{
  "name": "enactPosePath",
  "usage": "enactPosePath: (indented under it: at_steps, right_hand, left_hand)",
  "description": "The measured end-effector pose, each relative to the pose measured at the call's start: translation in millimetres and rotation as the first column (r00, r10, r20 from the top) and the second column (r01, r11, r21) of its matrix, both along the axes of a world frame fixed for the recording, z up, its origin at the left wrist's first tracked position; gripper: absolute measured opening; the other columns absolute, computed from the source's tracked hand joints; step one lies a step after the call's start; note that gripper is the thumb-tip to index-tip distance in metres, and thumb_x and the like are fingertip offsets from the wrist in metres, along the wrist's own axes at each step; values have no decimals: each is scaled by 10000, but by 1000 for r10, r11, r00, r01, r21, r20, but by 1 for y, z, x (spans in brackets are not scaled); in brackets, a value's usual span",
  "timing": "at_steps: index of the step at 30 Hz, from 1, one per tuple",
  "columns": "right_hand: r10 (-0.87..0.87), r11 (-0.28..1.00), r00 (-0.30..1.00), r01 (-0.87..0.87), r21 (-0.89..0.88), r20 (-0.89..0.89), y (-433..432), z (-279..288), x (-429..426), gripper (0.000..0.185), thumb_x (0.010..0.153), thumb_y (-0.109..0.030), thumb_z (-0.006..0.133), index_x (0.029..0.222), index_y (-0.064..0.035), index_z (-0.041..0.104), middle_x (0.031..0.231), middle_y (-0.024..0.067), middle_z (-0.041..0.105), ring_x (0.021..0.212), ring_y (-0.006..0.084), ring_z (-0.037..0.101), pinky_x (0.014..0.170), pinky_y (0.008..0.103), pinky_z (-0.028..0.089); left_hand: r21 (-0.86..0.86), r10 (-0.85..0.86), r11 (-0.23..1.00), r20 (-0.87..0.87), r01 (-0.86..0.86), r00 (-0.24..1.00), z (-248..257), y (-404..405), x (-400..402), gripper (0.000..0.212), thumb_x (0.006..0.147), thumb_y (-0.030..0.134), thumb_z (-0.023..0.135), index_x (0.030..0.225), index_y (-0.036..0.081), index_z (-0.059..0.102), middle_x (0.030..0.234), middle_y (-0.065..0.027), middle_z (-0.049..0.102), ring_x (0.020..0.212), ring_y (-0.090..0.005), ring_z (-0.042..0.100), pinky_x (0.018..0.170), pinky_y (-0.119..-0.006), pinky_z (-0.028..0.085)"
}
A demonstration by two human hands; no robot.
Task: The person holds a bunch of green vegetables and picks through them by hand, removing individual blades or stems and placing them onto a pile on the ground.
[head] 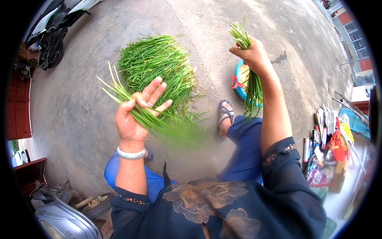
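Between thumb and index finger, my left hand (pixel 138 115) holds a small bunch of green garlic chives (pixel 119 91); its other fingers are spread and its lower leaves blur. Raised at the upper right, my right hand (pixel 253 55) grips a thicker bunch of chives (pixel 255 89), pale stem ends up and leaves hanging down. A large heap of chives (pixel 155 62) lies on the concrete floor beyond my left hand. Under the right-hand bunch, partly hidden by it, stands a blue plastic basin (pixel 241 93) with tan contents and a red-handled object (pixel 235 81) at its rim.
Loose chive scraps (pixel 200 93) lie beside the heap. A motorcycle (pixel 52 35) stands at the upper left, a silver scooter (pixel 65 219) at the lower left. Bags, tubes and a cardboard box (pixel 339 176) crowd the right side. My sandaled foot (pixel 225 118) is near the basin.
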State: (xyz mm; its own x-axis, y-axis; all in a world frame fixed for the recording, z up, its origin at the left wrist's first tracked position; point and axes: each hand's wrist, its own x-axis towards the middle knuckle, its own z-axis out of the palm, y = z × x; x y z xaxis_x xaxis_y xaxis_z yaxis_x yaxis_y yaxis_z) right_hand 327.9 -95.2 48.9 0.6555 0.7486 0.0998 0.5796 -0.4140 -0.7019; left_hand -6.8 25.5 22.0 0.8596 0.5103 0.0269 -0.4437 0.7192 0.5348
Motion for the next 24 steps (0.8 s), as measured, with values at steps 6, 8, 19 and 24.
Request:
enactPosePath:
  at_steps: [6, 8, 19, 24]
  right_hand:
    - [-13, 996, 993, 3, -87, -115, 0, 7, -5, 212, 781, -243, 672, 833, -38, 649, 605, 51, 605, 543, 138, 567, 551, 316, 463]
    - [-23, 994, 987, 6, -105, -161, 1, 7, -6, 207, 790, -242, 658, 839, -41, 665, 615, 52, 622, 552, 134, 582, 559, 314, 472]
    - [8, 991, 1000, -10, -130, -12, 2, 6, -6, 245, 756, -265, 694, 816, -31, 649, 655, 116, 632, 623, 223, 620, 633, 361, 484]
    - [24, 994, 995, -13, -112, 100, 1, 10, -9, 264, 745, -262, 699, 818, -23, 615, 683, 149, 617, 676, 273, 619, 661, 387, 475]
  left_hand:
    - [6, -3, 1000, 1, 3, 1000, 0, 0, -1, 210, 861, 234, 486, 787, 64, 584, 1454, -238, 324, 1380, -391, 253, 1069, -662, 183]
    - [6, -5, 1000, 1, 5, 1000, -1, 1, -1, 210, 862, 234, 485, 787, 65, 583, 1454, -238, 326, 1379, -390, 254, 1069, -662, 183]
    - [2, -7, 1000, 5, 7, 1000, -2, 1, -1, 211, 864, 228, 472, 793, 59, 576, 1444, -239, 341, 1372, -388, 273, 1069, -656, 198]
    - [3, -7, 1000, 4, 7, 1000, -3, 2, -1, 207, 868, 225, 468, 800, 61, 573, 1443, -239, 342, 1370, -390, 276, 1066, -657, 205]
